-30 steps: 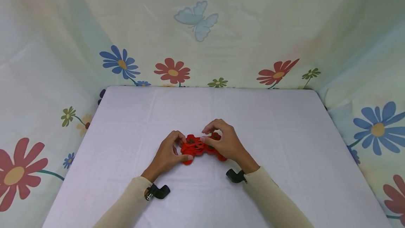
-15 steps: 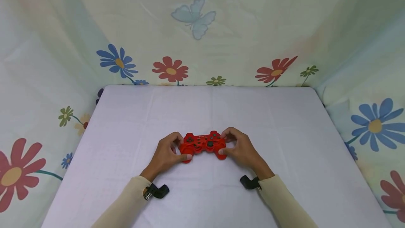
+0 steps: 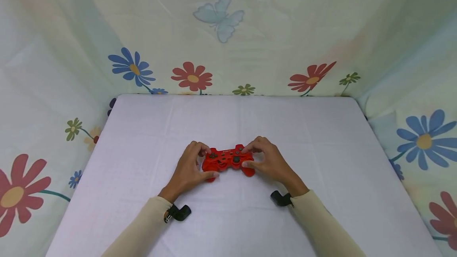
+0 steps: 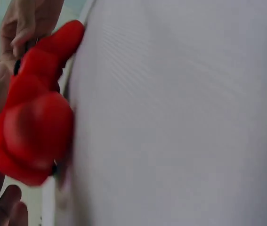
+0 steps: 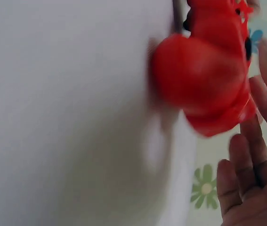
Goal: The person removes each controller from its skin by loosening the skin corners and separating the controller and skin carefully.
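Observation:
A red game controller (image 3: 228, 160) with dark buttons and sticks and white lettering lies on the white cloth, its face up. My left hand (image 3: 188, 167) holds its left end, the thumb over the lower grip and the index finger at the upper edge. At the right end, my right hand (image 3: 273, 163) has its index finger and thumb over the face, near the buttons and a stick. In the right wrist view the controller (image 5: 204, 77) shows its rounded grip close to the cloth; the right hand's other fingers (image 5: 239, 160) stretch out beside it.
White cloth covers the table (image 3: 303, 130). A pale curtain (image 3: 267, 19) with printed flowers and a butterfly rises behind and at both sides. Each sleeved wrist carries a small black camera mount (image 3: 180, 212).
My right hand came across from the controller's middle to its right end, then its index finger and thumb shifted from the outer edge onto the face. The left hand stayed at its end.

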`<control>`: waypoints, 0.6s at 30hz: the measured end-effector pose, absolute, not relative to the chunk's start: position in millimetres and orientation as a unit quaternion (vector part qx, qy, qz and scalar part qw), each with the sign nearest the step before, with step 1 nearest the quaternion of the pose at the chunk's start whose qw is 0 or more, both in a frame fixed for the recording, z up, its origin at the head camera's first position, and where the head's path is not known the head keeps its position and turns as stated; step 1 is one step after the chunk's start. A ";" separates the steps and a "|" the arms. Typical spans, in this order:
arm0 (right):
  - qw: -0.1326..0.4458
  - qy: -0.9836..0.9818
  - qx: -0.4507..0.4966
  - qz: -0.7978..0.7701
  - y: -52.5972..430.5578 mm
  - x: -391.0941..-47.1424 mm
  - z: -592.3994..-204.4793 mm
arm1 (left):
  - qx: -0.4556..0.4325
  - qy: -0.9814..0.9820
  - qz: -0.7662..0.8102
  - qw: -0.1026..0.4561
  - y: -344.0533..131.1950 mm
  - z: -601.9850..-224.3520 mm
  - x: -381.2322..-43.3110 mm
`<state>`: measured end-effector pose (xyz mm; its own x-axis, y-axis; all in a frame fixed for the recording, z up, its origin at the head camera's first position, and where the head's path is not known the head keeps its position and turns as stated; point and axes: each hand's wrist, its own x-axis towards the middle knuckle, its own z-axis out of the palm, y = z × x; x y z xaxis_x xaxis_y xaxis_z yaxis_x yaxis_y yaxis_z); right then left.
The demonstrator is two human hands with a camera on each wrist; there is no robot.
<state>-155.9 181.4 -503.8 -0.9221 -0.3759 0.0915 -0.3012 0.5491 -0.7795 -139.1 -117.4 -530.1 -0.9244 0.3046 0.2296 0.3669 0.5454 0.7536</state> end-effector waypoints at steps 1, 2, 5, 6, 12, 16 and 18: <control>0.043 0.880 -0.201 -0.429 178.2 -157.1 -500.9 | -0.196 -0.877 -0.437 0.041 -114.4 -527.7 -140.5; 0.046 0.881 -0.207 -0.422 175.2 -158.5 -498.4 | -0.203 -0.875 -0.438 0.045 -111.0 -525.4 -142.2; 0.067 0.887 -0.223 -0.398 166.8 -163.8 -491.3 | -0.223 -0.862 -0.453 0.044 -100.1 -521.7 -147.6; 0.076 0.890 -0.228 -0.388 164.5 -165.4 -489.2 | -0.228 -0.858 -0.459 0.044 -96.8 -521.9 -149.2; 0.123 0.897 -0.225 -0.361 155.1 -172.7 -481.5 | -0.217 -0.837 -0.501 0.043 -85.8 -528.4 -151.9; 0.140 0.894 -0.207 -0.373 151.5 -174.6 -481.1 | -0.219 -0.833 -0.507 0.032 -82.0 -531.4 -152.9; 0.150 0.885 -0.194 -0.395 150.5 -174.0 -481.6 | -0.222 -0.832 -0.508 0.028 -81.2 -531.4 -153.1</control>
